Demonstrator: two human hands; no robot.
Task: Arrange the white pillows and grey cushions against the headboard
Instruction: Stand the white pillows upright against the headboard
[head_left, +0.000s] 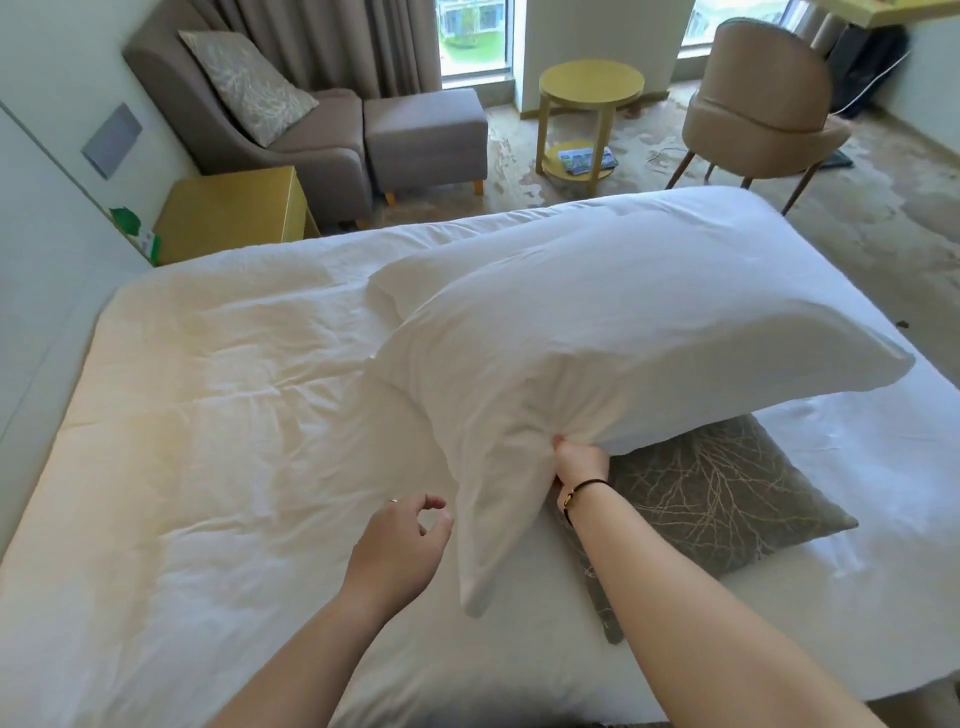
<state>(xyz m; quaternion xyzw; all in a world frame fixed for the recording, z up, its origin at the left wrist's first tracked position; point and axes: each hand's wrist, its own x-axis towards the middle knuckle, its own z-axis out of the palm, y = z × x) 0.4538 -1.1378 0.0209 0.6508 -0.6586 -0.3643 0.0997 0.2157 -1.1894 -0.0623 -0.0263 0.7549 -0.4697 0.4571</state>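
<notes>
A large white pillow (623, 338) is lifted above the bed (208, 415), with my right hand (579, 460) gripping its near edge from below. A second white pillow (415, 275) lies behind it, mostly hidden. Under the lifted pillow, a grey cushion (717, 499) with a pale branch pattern lies flat on the white duvet. My left hand (400, 540) hovers just left of the pillow's hanging corner, fingers apart and holding nothing. Another patterned grey cushion (247, 83) leans on the armchair (249, 119) across the room. The headboard is not visible.
A yellow bedside cabinet (234, 213) stands at the bed's far left. Beyond it are a grey footstool (426, 135), a round yellow side table (589, 88) and a tan chair (763, 114) on the carpet. The wall runs along the left.
</notes>
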